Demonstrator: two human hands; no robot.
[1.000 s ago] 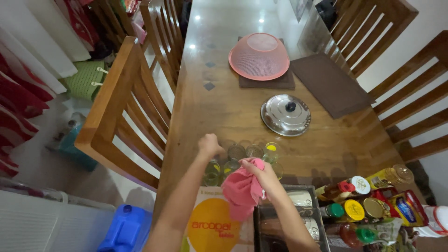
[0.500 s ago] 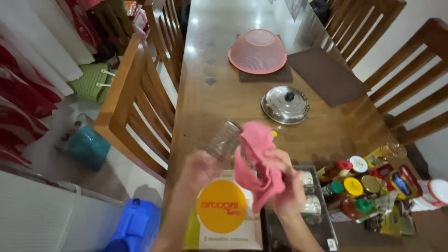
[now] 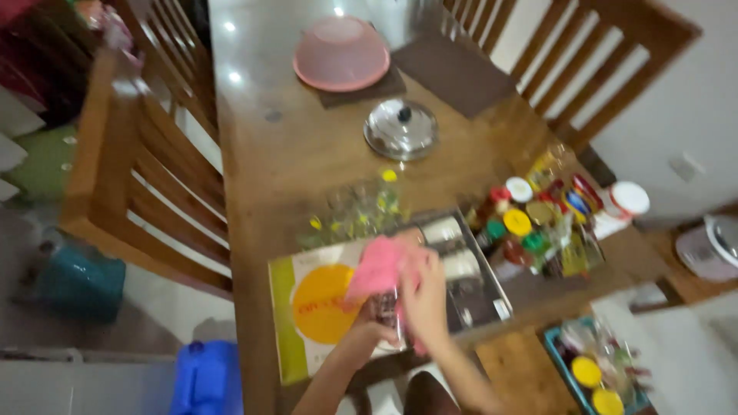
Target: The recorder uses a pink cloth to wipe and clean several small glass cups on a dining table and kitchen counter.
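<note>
My left hand [image 3: 367, 336] grips a clear drinking glass [image 3: 382, 307] from below, holding it over a flat box with a yellow circle [image 3: 319, 307]. My right hand [image 3: 423, 296] presses a pink cloth [image 3: 377, 265] against the top of that glass. Several more clear glasses [image 3: 357, 209] stand in a cluster on the wooden table [image 3: 284, 154] just beyond the box. The picture is blurred, so the fingers' exact grip is hard to make out.
A dark tray holding white cups [image 3: 461, 265] lies right of the box. Jars and bottles with coloured lids [image 3: 538, 219] crowd the table's right end. Farther off sit a steel pot lid [image 3: 400, 128] and an upturned pink basket [image 3: 342, 52]. Wooden chairs [image 3: 131, 169] flank the table.
The view has swung right and tilted. Both hands have come down toward me with the glass and pink cloth, now low over the box instead of raised above the table.
</note>
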